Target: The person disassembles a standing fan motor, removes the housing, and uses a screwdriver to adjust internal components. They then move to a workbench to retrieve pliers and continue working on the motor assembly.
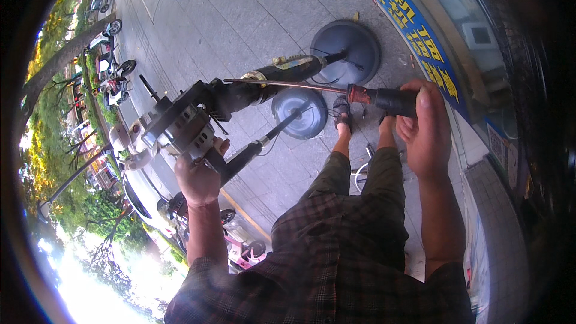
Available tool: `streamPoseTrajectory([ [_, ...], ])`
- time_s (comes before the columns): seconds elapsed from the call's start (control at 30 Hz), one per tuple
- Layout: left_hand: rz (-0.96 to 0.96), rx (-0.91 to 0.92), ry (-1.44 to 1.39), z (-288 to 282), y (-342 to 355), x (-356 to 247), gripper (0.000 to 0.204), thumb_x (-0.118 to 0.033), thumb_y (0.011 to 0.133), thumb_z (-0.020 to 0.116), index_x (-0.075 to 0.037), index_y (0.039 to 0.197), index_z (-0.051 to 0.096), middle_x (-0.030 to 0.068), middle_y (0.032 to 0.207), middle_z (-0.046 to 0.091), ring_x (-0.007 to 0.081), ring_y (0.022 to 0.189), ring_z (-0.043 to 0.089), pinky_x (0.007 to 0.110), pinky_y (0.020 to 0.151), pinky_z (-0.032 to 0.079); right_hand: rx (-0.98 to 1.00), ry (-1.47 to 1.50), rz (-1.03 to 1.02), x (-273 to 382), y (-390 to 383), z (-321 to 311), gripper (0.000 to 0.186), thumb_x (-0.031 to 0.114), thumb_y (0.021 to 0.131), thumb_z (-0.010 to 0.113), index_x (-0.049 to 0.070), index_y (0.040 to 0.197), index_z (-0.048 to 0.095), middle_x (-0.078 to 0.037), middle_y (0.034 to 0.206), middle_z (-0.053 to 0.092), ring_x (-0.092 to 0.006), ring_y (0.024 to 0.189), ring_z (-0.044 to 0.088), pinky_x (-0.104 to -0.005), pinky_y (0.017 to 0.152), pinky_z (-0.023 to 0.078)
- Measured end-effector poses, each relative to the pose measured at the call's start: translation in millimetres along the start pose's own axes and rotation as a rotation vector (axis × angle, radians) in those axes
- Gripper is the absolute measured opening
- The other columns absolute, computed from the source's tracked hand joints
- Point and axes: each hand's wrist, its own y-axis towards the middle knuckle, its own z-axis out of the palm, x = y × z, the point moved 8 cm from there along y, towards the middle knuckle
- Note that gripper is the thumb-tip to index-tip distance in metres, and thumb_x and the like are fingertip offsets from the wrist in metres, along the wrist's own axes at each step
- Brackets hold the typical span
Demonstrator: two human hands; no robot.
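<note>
Right of centre in the frame, the person's right hand [426, 120] is closed around the rear of a long screwdriver [393, 101], thumb lying along the dark handle. Gripping it that far back probably leaves the whole shaft free and the knuckles well away from the metalwork. The thin shaft runs leftward across the middle of the frame, its end over the black front of a machine [189, 126] left of centre; from where I stand, I can't tell whether it touches.

Below that machine, the left hand [198, 180] is clamped on its black grip, fingers wrapped round, just beside the slotted metal housing. I'd guess this hand steadies the body so that it doesn't swing under the tool.

Farther out, a thick dark tube [282, 72] slants toward the upper right, ending visually near a pole on a broad round base [360, 36]. A second round base [300, 123] sits lower, near the centre, with its own pole leaning to lower left. Such wide discs presumably serve to stop the poles tipping. Whether either pole carries the machine's weight, the overlap hides.

Beyond, parked scooters [114, 78] line the left edge; a blue sign [414, 18] curves through the upper right.
</note>
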Motion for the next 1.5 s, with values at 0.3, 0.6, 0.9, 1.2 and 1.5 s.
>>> streamPoseTrajectory([
  [0.3,0.025,0.047,-0.109,-15.1,-16.1,2.1,0.070,-0.051,0.092,0.070,-0.008,0.145,0.053,0.0193,0.130,0.064,0.0366,0.121,0.064,0.061,0.111,0.047,0.120,0.017,-0.120,10.9,-6.4,14.8,0.026,0.029,0.112,0.042,0.007,0.112,0.057,0.004,0.077,0.046,-0.0013,0.058,0.036,-0.0197,0.052,0.029],
  [0.6,0.019,-0.004,-0.087,-35.1,-28.5,2.0,0.079,-0.053,0.088,0.075,-0.008,0.148,0.049,0.0178,0.134,0.061,0.0351,0.120,0.063,0.059,0.109,0.048,0.096,-0.112,-0.103,13.7,-13.2,34.0,0.031,0.033,0.109,0.041,0.007,0.113,0.057,0.002,0.077,0.045,-0.0030,0.060,0.038,-0.0206,0.054,0.030],
  [0.9,0.041,-0.022,-0.108,-40.0,-34.2,0.0,0.082,-0.051,0.088,0.076,-0.005,0.150,0.046,0.0193,0.133,0.062,0.0376,0.119,0.064,0.060,0.107,0.051,0.143,-0.160,-0.153,19.4,-14.9,45.7,0.033,0.034,0.109,0.041,0.006,0.115,0.057,-0.001,0.081,0.049,-0.0044,0.060,0.038,-0.0212,0.055,0.031],
  [1.2,0.057,-0.029,-0.151,-55.9,-40.2,-0.8,0.081,-0.048,0.088,0.074,0.000,0.148,0.047,0.0251,0.128,0.064,0.0414,0.118,0.065,0.062,0.107,0.051,0.137,-0.169,-0.171,16.7,-16.4,48.2,0.032,0.034,0.108,0.042,0.006,0.116,0.056,-0.001,0.085,0.050,-0.0038,0.062,0.038,-0.0208,0.056,0.031],
  [1.5,0.036,-0.017,-0.095,-68.8,-43.1,-6.1,0.080,-0.046,0.089,0.072,-0.003,0.150,0.046,0.0224,0.135,0.061,0.0424,0.121,0.064,0.064,0.109,0.047,0.187,-0.313,-0.301,23.2,-25.4,57.3,0.032,0.032,0.108,0.040,0.005,0.116,0.055,-0.002,0.091,0.053,-0.0032,0.066,0.041,-0.0201,0.057,0.033],
])
